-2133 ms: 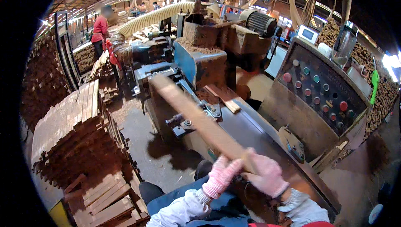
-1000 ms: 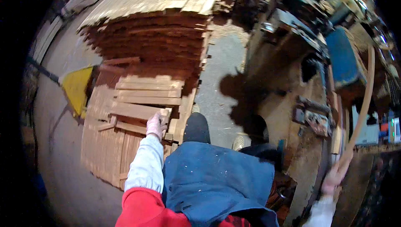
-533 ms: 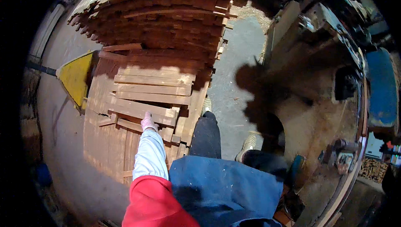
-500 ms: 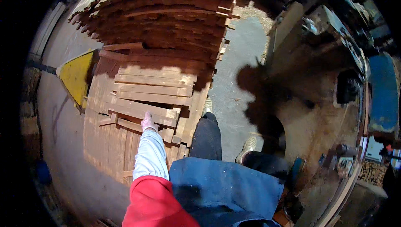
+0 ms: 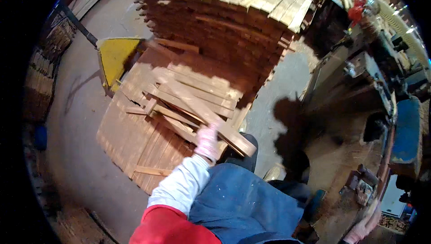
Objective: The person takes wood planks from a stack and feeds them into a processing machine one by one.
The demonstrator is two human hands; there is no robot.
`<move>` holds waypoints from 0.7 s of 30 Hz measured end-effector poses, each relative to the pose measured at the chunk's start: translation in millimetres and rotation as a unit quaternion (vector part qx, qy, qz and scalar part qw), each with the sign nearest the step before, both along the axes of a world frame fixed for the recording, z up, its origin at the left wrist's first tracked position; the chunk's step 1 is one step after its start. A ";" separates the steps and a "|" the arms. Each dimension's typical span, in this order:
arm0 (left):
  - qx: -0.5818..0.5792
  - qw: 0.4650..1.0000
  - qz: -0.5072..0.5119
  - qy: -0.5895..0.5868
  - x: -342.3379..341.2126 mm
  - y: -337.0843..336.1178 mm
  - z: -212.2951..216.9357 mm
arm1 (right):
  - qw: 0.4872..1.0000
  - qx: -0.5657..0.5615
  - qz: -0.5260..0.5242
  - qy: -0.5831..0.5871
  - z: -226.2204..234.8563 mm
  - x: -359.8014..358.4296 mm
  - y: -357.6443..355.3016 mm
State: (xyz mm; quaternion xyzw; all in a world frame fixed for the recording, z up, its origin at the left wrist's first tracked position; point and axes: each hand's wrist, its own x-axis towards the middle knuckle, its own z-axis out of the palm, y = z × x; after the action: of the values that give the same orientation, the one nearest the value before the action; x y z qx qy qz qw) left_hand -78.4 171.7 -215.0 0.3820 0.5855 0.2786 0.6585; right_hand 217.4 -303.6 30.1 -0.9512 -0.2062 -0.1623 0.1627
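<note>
My left hand (image 5: 207, 141), in a pale pink glove, grips a flat wooden board (image 5: 204, 116) near its close end. The board runs diagonally from the low pile of boards (image 5: 148, 132) toward my knee, its near end raised off the pile. My right hand (image 5: 366, 225), also gloved, shows only partly at the lower right rim beside the machine table. Whether it holds anything is unclear. My blue apron (image 5: 247, 208) and my red and white sleeve (image 5: 177, 190) fill the lower middle.
A tall stack of short boards (image 5: 233, 24) stands behind the low pile. A yellow pallet jack (image 5: 113, 55) sits at the pile's left. A woodworking machine with a blue part (image 5: 406, 127) lines the right side. More stacked wood (image 5: 42, 73) lies far left.
My left hand, which was resting on the low pile, has closed on a board and lifted its near end toward me. The view has swung slightly.
</note>
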 end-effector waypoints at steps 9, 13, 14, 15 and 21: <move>-0.005 0.873 -0.344 -0.346 111.9 -251.9 157.0 | 0.962 -0.082 0.248 0.082 38.0 -150.2 104.3; -0.072 0.704 -0.564 -0.425 128.1 -282.7 185.6 | 0.998 0.002 0.052 0.035 47.9 -193.2 -15.0; -0.040 0.710 -0.590 -0.383 133.1 -266.8 176.7 | 0.997 0.010 0.023 0.075 44.8 -206.5 -51.2; -0.028 0.724 -0.579 -0.373 137.9 -249.7 158.7 | 0.997 -0.053 -0.014 0.063 51.4 -227.6 -76.5; -0.039 0.949 -0.242 -0.198 93.9 -33.8 -37.3 | 0.964 -0.157 -0.191 0.099 12.3 -339.0 -214.4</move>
State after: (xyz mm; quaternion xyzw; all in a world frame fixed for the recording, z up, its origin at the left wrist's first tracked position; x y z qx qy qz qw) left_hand 15.5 137.9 -252.4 0.4232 0.3433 0.1576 0.8235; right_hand -121.6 -518.0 42.3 -0.9978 -0.0262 -0.0610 -0.0030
